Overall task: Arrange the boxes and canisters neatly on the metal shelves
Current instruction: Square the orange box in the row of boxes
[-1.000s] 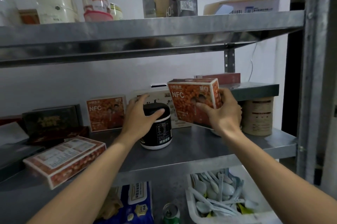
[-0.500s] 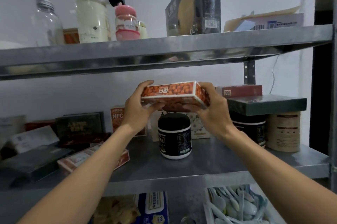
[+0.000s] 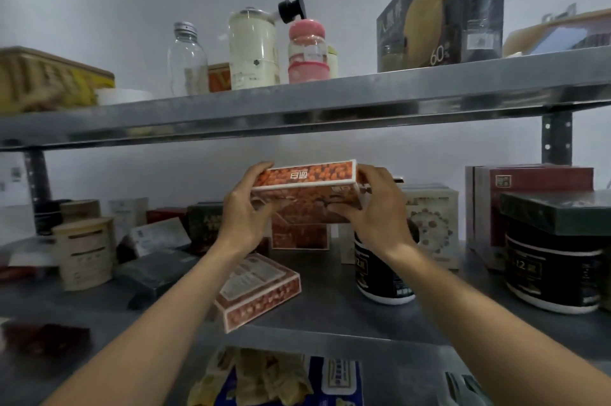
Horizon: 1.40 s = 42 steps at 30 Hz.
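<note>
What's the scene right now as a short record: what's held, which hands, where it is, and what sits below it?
held item: orange box
left hand: grips the box's left end
right hand: grips the box's right end
position: in the air, under the upper shelf and above the middle shelf
below: matching box lying flat and black canister standing upright, both on the middle shelf

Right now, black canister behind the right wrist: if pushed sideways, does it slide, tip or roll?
Probably slides rather than tips: the black canister stands upright, squat and flat-based on the metal shelf. Unlikely to roll unless knocked over; then its round wall would let it. It looks rigid, so a firm grip should hold; weight can't be judged.
</note>
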Tool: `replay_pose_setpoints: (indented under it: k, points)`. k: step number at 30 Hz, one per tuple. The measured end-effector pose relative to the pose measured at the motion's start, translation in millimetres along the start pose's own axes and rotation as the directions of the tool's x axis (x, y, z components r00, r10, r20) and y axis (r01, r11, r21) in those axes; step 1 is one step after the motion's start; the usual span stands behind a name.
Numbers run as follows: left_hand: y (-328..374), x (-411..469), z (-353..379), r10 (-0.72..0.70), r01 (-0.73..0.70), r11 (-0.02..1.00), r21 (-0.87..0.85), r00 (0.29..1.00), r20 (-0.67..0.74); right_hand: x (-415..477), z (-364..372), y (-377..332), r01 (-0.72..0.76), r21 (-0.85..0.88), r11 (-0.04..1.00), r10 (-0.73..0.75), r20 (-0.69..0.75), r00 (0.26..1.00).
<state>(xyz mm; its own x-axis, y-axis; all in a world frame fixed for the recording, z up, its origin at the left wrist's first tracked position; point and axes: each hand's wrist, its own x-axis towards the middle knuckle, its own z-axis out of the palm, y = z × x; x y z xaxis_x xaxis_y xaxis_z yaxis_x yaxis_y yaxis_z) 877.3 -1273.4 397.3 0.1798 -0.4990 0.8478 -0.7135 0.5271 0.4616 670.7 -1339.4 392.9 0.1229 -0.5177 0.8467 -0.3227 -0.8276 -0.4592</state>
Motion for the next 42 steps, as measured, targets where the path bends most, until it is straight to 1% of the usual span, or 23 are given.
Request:
replay_pose_setpoints:
  k: [4, 6, 9, 13, 16, 21, 25, 27, 30, 34, 37, 40, 42]
  points:
    - [-21.3, -0.4, -14.3, -0.011, 0.012, 0.998, 0.058, 1.0, -0.022, 0.3, 29.9, -4.1, -0.013, 0.04, 0.999, 0.012, 0.022, 1.0]
    - [-34.7, 1.0, -22.0, -0.006, 0.006, 0.998, 0.06, 1.0, -0.005, 0.4, 46.8, -3.8, -0.039, 0.033, 0.999, 0.038, 0.029, 0.999]
    - [-62.2, 5.6, -30.4, -0.007, 0.005, 1.0, 0.023, 0.998, 0.067, 0.3, 74.0, 1.6, -0.087, -0.004, 0.996, 0.087, 0.03, 0.996]
    - [-105.8, 18.3, -30.4, -0.069, 0.075, 0.997, -0.028, 0.982, 0.178, -0.7, 107.0, 9.3, -0.18, -0.032, 0.983, 0.18, 0.003, 0.984]
    - [-136.6, 27.4, -23.4, -0.082, 0.096, 0.994, -0.045, 0.965, 0.25, -4.1, 125.1, 18.5, -0.243, -0.004, 0.97, 0.243, -0.009, 0.97]
    - [-166.8, 37.6, -4.4, -0.129, 0.164, 0.981, -0.1, 0.947, 0.294, -3.4, 140.3, 34.3, -0.342, 0.036, 0.939, 0.343, -0.019, 0.939]
    - [-176.2, 42.9, 2.9, -0.149, 0.193, 0.976, -0.099, 0.929, 0.338, 1.1, 146.5, 47.7, -0.388, 0.056, 0.92, 0.39, -0.031, 0.92]
    - [-183.2, 44.3, 2.3, -0.176, 0.212, 0.975, -0.066, 0.921, 0.349, 1.3, 149.5, 54.5, -0.405, 0.069, 0.912, 0.408, -0.027, 0.913]
    - [-198.2, 48.0, -2.6, -0.246, 0.249, 0.968, 0.033, 0.908, 0.34, 2.5, 155.9, 63.5, -0.454, 0.126, 0.882, 0.458, -0.005, 0.889]
    - [-214.7, 48.7, -11.6, -0.326, 0.271, 0.944, 0.186, 0.848, 0.419, 7.1, 169.2, 80.9, -0.5, 0.176, 0.848, 0.508, -0.001, 0.862]
    - [-211.1, 42.7, -16.2, -0.36, 0.283, 0.93, 0.236, 0.832, 0.422, 8.5, 178.3, 89.7, -0.503, 0.131, 0.854, 0.504, 0.023, 0.863]
    - [-201.8, 32.2, -19.0, -0.346, 0.232, 0.93, 0.285, 0.813, 0.468, 7.3, 182.8, 91.9, -0.495, 0.027, 0.868, 0.492, 0.073, 0.867]
    - [-197.1, 25.5, -19.8, -0.329, 0.202, 0.936, 0.289, 0.797, 0.507, 5.6, 185.2, 94.2, -0.47, -0.026, 0.882, 0.471, 0.064, 0.88]
